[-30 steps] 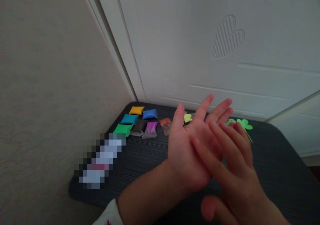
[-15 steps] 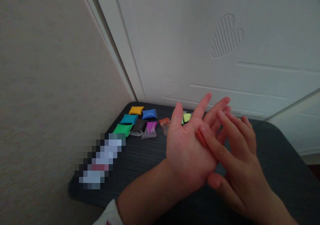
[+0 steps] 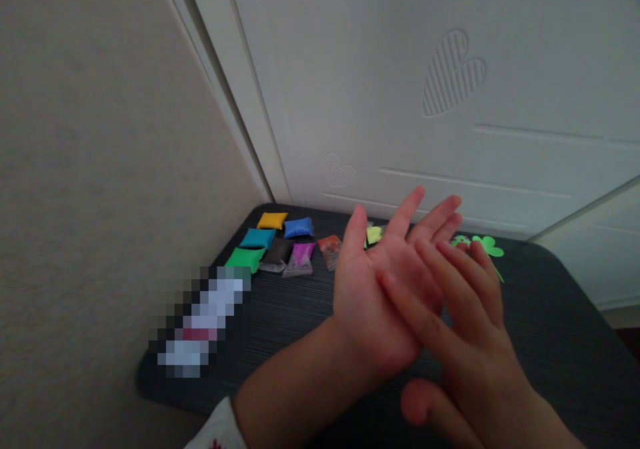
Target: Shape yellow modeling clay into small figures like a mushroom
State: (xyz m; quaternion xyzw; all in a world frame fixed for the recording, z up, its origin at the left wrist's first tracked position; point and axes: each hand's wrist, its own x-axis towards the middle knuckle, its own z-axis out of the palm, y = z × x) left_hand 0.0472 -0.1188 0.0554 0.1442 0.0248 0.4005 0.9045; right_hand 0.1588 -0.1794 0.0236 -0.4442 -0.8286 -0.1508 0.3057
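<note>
Above the table point(image 3: 290, 309), the right hand point(image 3: 470, 349) is laying extended fingers across the open-fingered left hand point(image 3: 367, 302); anything between is hidden.

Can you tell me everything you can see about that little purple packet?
The purple packet is a small, clear, plastic-looking bag with a bright purple filling at its far end. Its near end looks crinkled and mostly unfilled. It lies on the dark table, between the black packet and the orange packet, nearer the black one. Nothing holds it.
</note>
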